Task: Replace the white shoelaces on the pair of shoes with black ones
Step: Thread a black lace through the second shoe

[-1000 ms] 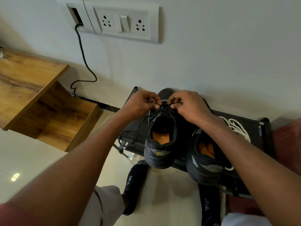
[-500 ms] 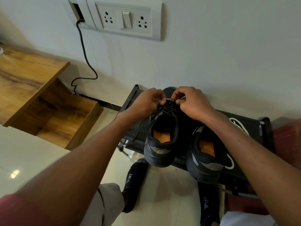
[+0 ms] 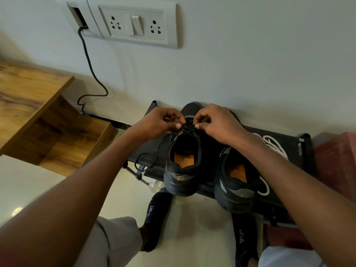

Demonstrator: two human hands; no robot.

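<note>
Wooden shelf unit [image 3: 28, 112] at far left, with a dark cable [image 3: 90, 70] running down the wall from the switch plate [image 3: 133, 24]. A low black rack [image 3: 285, 143] stands against the wall and carries both shoes, heels toward the person, so the eyelets face away and lie within reach of both hands. The loose tail of the black lace [image 3: 148, 157] trails off the rack's left edge. The left hand [image 3: 159, 123] curls its fingers and pinches the black lace at the left eyelet row of the left shoe [image 3: 183, 170]; the right hand [image 3: 217, 124] mirrors it, fingertips clamped on the lace at the opposite row (opposed pulls would draw the crossings snug, judged as the step in hand). This shoe appears laced in black over much of its eyelets. The right shoe [image 3: 235, 185] sits just beside it, partly under the right forearm; its lacing is hidden. A white lace [image 3: 273, 145] lies heaped on the rack at right, with a loop beside the right shoe's heel. Socked feet rest on the floor below.
</note>
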